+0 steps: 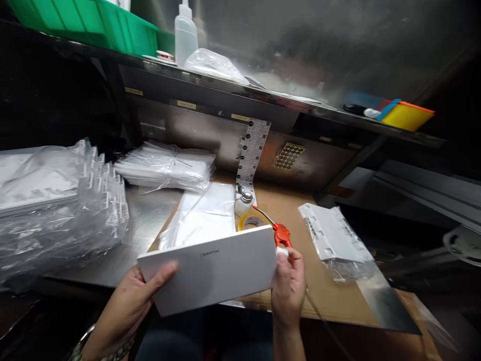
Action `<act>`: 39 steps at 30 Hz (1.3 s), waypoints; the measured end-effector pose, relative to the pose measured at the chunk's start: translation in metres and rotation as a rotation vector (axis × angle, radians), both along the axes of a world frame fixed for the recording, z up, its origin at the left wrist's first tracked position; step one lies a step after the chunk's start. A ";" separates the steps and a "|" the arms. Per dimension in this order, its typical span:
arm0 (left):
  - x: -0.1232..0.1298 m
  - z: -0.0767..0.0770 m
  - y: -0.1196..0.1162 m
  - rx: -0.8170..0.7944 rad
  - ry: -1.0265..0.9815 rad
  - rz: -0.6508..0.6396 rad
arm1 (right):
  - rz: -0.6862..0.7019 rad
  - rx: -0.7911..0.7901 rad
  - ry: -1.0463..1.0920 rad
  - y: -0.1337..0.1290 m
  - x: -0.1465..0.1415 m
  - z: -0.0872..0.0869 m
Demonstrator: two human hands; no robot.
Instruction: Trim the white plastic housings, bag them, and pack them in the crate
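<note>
My left hand [145, 293] grips the left end of a flat white box [225, 265], thumb on its face. The box is held tilted above the front of the workbench, with small dark print near its top edge. At the box's right end, my right hand [289, 283] is closed on a small white wad [281, 252], its fingers against the edge. Just behind lies an orange air blow gun [281, 234] with a thin metal nozzle. A yellow tape roll [244, 219] and a small bottle with a metal cap [245, 201] stand behind the box.
Bagged white boxes [48, 180] are stacked at the left. Clear plastic bags [169, 165] lie at the back. One bagged white piece [336, 233] rests on the cardboard [311, 296] at right. A shelf above carries a green bin [86, 25] and a squeeze bottle [185, 37].
</note>
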State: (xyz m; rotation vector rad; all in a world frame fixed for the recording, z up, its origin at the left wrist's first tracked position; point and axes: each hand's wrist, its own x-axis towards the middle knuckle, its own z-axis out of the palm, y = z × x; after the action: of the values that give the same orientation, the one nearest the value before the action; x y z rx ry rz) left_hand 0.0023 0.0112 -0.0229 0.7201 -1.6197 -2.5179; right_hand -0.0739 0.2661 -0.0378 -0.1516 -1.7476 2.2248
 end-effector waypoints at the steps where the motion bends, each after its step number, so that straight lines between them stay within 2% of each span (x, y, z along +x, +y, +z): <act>1: -0.002 0.001 0.002 -0.050 0.021 0.029 | -0.007 0.040 0.050 0.002 -0.002 -0.001; 4: 0.000 0.000 0.007 -0.352 0.173 0.089 | -0.062 0.166 0.160 0.010 -0.008 0.002; 6: 0.003 -0.002 0.006 -0.577 0.297 0.014 | -0.124 0.199 0.182 0.016 -0.012 0.009; 9: 0.002 -0.004 0.000 -0.785 0.493 -0.109 | -0.140 0.132 0.150 0.022 -0.013 0.022; 11: -0.001 -0.004 -0.003 -0.851 0.615 -0.136 | -0.041 0.044 0.098 0.023 -0.011 0.029; 14: -0.005 -0.001 -0.001 -0.854 0.706 -0.174 | 0.138 -0.092 0.015 0.021 -0.008 0.035; 16: -0.007 0.002 0.002 -0.826 0.717 -0.194 | 0.209 -0.160 -0.012 0.019 -0.008 0.037; 18: -0.008 0.002 0.004 -0.787 0.725 -0.202 | 0.223 -0.216 -0.015 0.016 -0.008 0.039; 22: -0.011 -0.003 0.006 -0.628 0.758 -0.165 | 0.151 -0.321 0.015 0.012 -0.007 0.046; 26: -0.010 -0.001 0.007 -0.537 0.812 -0.102 | 0.159 -0.295 0.043 0.006 -0.007 0.059; 28: -0.007 0.004 0.008 -0.566 0.830 -0.056 | 0.137 -0.230 0.065 0.001 -0.007 0.065; 32: -0.001 0.010 0.010 -0.695 0.837 0.008 | -0.188 0.111 0.229 -0.012 0.001 0.070; 33: 0.001 0.010 0.010 -0.744 0.846 0.006 | -0.228 0.217 0.277 -0.015 0.005 0.070; 34: 0.002 0.009 0.011 -0.801 0.860 -0.002 | -0.221 0.326 0.323 -0.018 0.010 0.071; 37: 0.005 0.006 0.013 -0.967 0.913 -0.021 | -0.038 0.623 0.444 -0.030 0.022 0.073; 39: 0.006 0.006 0.016 -1.043 0.937 -0.038 | 0.041 0.724 0.504 -0.037 0.027 0.074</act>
State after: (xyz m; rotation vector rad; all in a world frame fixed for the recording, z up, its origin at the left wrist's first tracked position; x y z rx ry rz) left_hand 0.0087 0.0267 -0.0166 -0.5125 -2.0338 -1.2274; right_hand -0.0465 0.2290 0.0365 0.5533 -2.0981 1.3438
